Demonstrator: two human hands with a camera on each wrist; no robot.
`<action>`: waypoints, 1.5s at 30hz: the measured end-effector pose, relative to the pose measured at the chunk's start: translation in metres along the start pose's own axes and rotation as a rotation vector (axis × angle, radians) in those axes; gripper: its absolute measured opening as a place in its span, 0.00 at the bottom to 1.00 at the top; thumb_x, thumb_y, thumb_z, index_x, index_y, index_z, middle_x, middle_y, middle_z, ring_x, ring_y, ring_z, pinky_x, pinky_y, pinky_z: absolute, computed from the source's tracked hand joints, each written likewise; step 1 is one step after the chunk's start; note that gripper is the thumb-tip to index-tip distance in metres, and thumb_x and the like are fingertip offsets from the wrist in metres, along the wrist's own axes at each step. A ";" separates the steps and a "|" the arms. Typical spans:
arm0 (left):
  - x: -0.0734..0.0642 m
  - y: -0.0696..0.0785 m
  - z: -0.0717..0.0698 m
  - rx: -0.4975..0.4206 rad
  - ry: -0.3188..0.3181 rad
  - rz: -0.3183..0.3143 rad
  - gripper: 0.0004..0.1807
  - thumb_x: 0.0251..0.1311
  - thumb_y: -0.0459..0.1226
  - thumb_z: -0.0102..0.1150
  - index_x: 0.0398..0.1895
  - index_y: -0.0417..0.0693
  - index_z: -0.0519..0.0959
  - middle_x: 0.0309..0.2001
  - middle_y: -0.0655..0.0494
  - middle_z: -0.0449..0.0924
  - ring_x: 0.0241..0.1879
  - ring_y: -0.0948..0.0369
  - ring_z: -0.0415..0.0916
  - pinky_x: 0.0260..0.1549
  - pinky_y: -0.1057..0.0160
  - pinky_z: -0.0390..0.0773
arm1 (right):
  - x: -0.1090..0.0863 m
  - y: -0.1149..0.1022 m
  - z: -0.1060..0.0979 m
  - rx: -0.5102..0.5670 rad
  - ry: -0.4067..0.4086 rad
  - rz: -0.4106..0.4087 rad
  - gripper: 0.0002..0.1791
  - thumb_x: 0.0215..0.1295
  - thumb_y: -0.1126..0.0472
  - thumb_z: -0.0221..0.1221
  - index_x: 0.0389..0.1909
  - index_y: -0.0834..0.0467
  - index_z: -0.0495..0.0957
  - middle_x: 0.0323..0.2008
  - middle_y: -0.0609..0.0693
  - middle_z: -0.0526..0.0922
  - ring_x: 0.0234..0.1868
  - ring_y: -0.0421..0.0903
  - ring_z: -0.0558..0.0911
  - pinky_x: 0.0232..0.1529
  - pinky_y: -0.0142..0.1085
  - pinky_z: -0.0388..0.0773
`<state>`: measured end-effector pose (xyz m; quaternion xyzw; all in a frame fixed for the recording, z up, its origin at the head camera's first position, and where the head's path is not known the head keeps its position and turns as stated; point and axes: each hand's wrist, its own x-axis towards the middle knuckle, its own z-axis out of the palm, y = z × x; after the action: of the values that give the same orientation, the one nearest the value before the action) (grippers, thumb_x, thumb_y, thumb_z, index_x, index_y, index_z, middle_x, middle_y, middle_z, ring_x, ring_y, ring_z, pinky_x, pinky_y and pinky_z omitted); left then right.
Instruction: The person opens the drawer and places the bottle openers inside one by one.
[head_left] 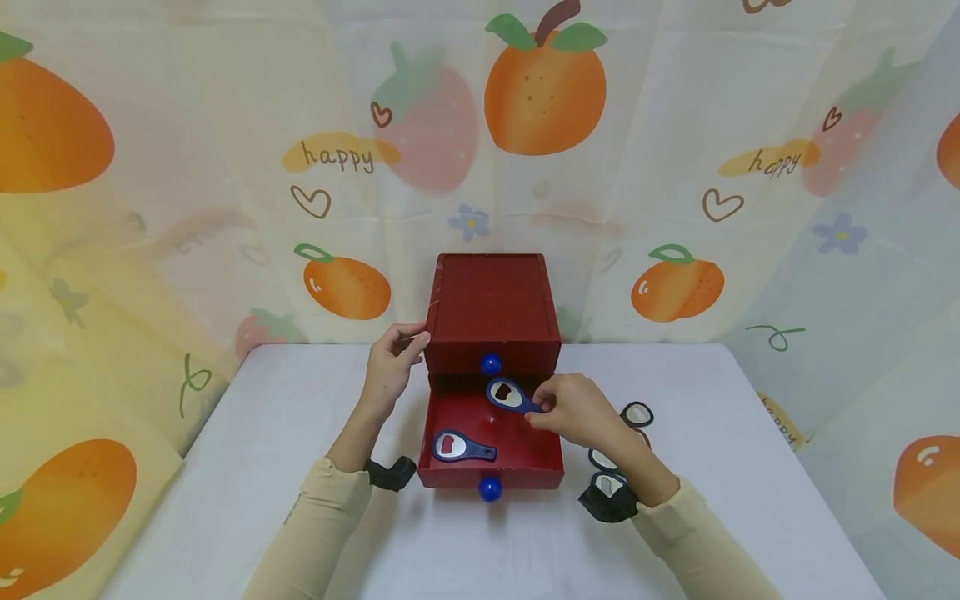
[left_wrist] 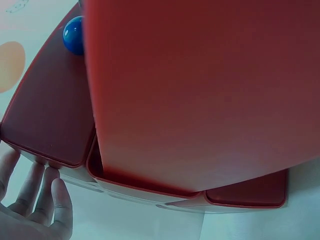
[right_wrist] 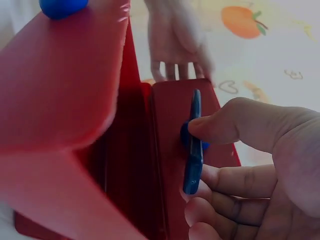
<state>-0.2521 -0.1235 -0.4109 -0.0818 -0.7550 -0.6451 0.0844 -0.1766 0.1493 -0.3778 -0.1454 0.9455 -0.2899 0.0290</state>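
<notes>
Right grip (head_left: 579, 408) pinches a blue, white-faced bottle opener (head_left: 517, 399); left grip (head_left: 390, 367) is spread

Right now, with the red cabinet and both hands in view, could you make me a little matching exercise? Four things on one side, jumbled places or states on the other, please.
Things
1. Left hand
2. Right hand
3. Opener nearest the lower blue knob
4. Drawer

Places and states
A. Lying flat inside something red
B. At one side of the red cabinet
C. Pulled out at the front
D. Gripping a second opener

Right pairs: 1-B, 2-D, 3-A, 4-C.
</notes>
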 end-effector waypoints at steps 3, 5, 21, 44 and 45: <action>0.000 -0.001 0.001 0.000 0.001 -0.001 0.20 0.67 0.42 0.57 0.57 0.42 0.76 0.56 0.44 0.78 0.46 0.68 0.76 0.45 0.66 0.80 | 0.005 -0.003 0.003 -0.023 -0.013 -0.010 0.07 0.52 0.61 0.70 0.29 0.59 0.83 0.22 0.47 0.79 0.27 0.42 0.74 0.27 0.30 0.77; 0.000 -0.002 0.001 0.003 0.000 0.001 0.20 0.68 0.43 0.56 0.57 0.42 0.76 0.56 0.43 0.78 0.46 0.67 0.76 0.45 0.66 0.80 | 0.008 -0.006 0.006 -0.038 -0.025 -0.020 0.07 0.52 0.60 0.71 0.28 0.58 0.84 0.21 0.46 0.78 0.27 0.41 0.74 0.27 0.30 0.76; 0.002 -0.003 0.000 0.000 0.005 -0.003 0.20 0.67 0.42 0.57 0.57 0.41 0.76 0.56 0.42 0.79 0.46 0.68 0.77 0.45 0.65 0.80 | 0.022 -0.023 0.054 -0.184 -0.023 -0.023 0.11 0.52 0.55 0.72 0.22 0.56 0.81 0.18 0.48 0.78 0.23 0.42 0.72 0.26 0.32 0.75; 0.002 -0.003 0.000 -0.002 0.006 -0.005 0.20 0.68 0.43 0.56 0.58 0.42 0.76 0.56 0.44 0.79 0.46 0.68 0.76 0.47 0.60 0.81 | 0.032 -0.038 0.079 -0.422 0.005 0.001 0.13 0.54 0.57 0.70 0.38 0.60 0.85 0.34 0.52 0.84 0.32 0.46 0.81 0.38 0.42 0.85; 0.001 -0.003 0.000 -0.005 0.007 -0.005 0.20 0.68 0.43 0.57 0.57 0.42 0.76 0.56 0.45 0.79 0.46 0.68 0.77 0.47 0.60 0.81 | 0.030 -0.037 0.077 -0.409 0.011 -0.004 0.13 0.55 0.57 0.69 0.38 0.60 0.85 0.34 0.52 0.84 0.32 0.46 0.81 0.39 0.42 0.85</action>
<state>-0.2543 -0.1237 -0.4139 -0.0781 -0.7533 -0.6475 0.0852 -0.1854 0.0697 -0.4199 -0.1488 0.9845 -0.0928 -0.0068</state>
